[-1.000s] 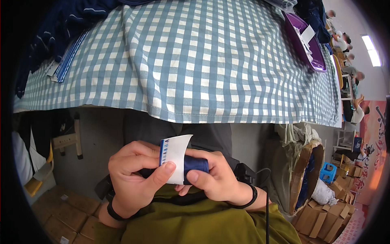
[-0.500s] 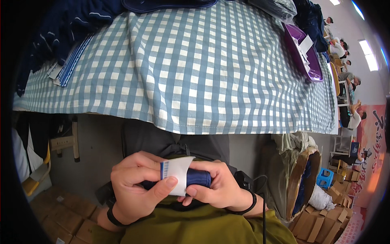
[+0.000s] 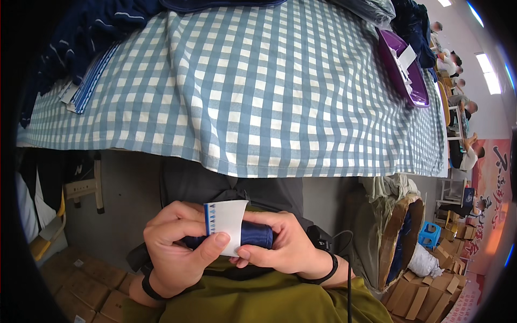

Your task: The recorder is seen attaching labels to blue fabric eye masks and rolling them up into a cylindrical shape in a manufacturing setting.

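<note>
Over my lap, both hands hold a rolled bundle of shiny navy fabric (image 3: 257, 235) lying sideways. A white paper band (image 3: 229, 223) with a blue patterned left edge stands across the middle of the roll. My left hand (image 3: 180, 242) is closed round the roll's left end, its thumb pressing the band's lower part. My right hand (image 3: 283, 242) grips the right end, thumb below and fingers above, near the band's right edge. How the band runs behind the roll is hidden.
A blue-and-white checked cloth covers the table (image 3: 237, 97) ahead. On it lie navy clothes (image 3: 116, 27), blue-striped paper strips (image 3: 91, 83) and a purple basket (image 3: 390, 67) with white slips. Cardboard boxes (image 3: 89, 282) stand lower left; a blue stool (image 3: 429, 235) is at right.
Both hands have shifted slightly left with the roll. The paper band stands more upright and straight, showing more of its blue pattern.
</note>
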